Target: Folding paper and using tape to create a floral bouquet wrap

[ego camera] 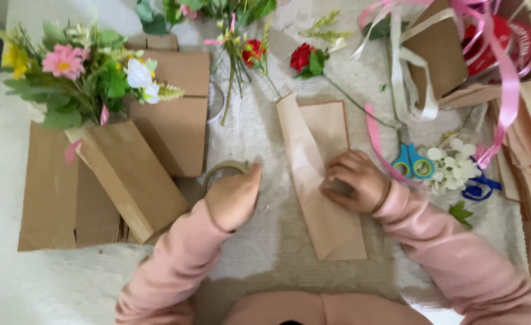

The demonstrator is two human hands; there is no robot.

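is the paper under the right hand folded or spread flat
Folded. The tan paper shows a long lengthwise crease with one flap lying over the other, and the right hand presses on that overlap.

A paper bag of flowers (pixel 127 174) lies by the table's left edge, scissors (pixel 414 161) and pink ribbons (pixel 500 66) toward its right, two red roses (pixel 301 57) at the far edge.
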